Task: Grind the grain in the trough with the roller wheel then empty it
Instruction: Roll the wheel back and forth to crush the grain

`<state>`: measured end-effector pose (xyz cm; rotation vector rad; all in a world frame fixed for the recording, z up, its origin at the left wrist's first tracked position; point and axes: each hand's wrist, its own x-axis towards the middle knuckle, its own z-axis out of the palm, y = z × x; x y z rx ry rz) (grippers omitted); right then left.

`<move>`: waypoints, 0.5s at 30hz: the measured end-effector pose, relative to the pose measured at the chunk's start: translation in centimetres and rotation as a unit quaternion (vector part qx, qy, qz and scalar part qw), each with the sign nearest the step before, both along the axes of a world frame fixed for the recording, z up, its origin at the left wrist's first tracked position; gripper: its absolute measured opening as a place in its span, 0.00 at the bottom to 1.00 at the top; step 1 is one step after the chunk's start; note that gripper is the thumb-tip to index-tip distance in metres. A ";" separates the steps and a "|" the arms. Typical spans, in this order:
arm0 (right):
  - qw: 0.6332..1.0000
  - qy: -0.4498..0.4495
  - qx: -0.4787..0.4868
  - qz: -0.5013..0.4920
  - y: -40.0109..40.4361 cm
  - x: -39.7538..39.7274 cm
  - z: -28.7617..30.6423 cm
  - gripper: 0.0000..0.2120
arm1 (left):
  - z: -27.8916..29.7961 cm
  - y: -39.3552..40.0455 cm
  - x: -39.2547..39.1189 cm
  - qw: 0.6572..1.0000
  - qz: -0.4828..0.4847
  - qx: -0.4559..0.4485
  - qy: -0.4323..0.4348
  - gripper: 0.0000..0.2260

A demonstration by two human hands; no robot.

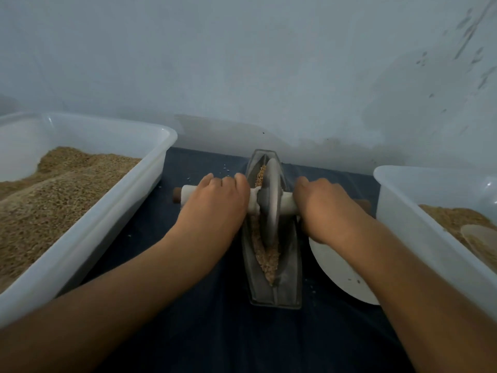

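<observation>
Roller wheel (270, 203): upright in the trough (287, 265), between both hands.
Left hand (217, 200): gripping the axle handle (188, 195).
Right hand (322, 203): gripping it too.
Hidden: handle's right end.

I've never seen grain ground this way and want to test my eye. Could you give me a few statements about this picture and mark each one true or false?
1. Both hands hold the handle, the left hand and the right hand on opposite sides of the roller wheel. True.
2. The trough is empty. False: grain lies along its groove, in front of and behind the wheel.
3. The bin on the left holds grain. True.
4. The wheel lies flat on the cloth. False: it stands on edge in the trough.
5. The white plate sits left of the trough. False: it is on the right, partly under the right forearm.
</observation>
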<state>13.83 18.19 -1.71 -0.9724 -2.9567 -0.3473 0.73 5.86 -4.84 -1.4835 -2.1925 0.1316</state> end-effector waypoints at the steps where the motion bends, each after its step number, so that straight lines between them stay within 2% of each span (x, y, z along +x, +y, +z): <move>1: 1.000 0.002 -0.010 -0.009 0.8 -0.7 0.1 0.17 | 0.0 0.9 -0.7 1.000 0.000 0.010 -0.001 0.16; 4: 0.999 0.002 -0.029 -0.020 3.2 -2.9 0.3 0.20 | 0.4 3.7 -2.6 0.999 -0.012 0.030 -0.006 0.10; 10: 0.996 -0.038 -0.065 -0.058 5.6 -5.2 1.5 0.24 | 1.4 6.6 -4.0 0.999 0.001 0.048 0.001 0.12; 15: 0.996 -0.075 -0.030 -0.044 3.6 -4.1 1.7 0.19 | 0.8 4.7 -3.1 1.000 0.007 0.017 -0.005 0.10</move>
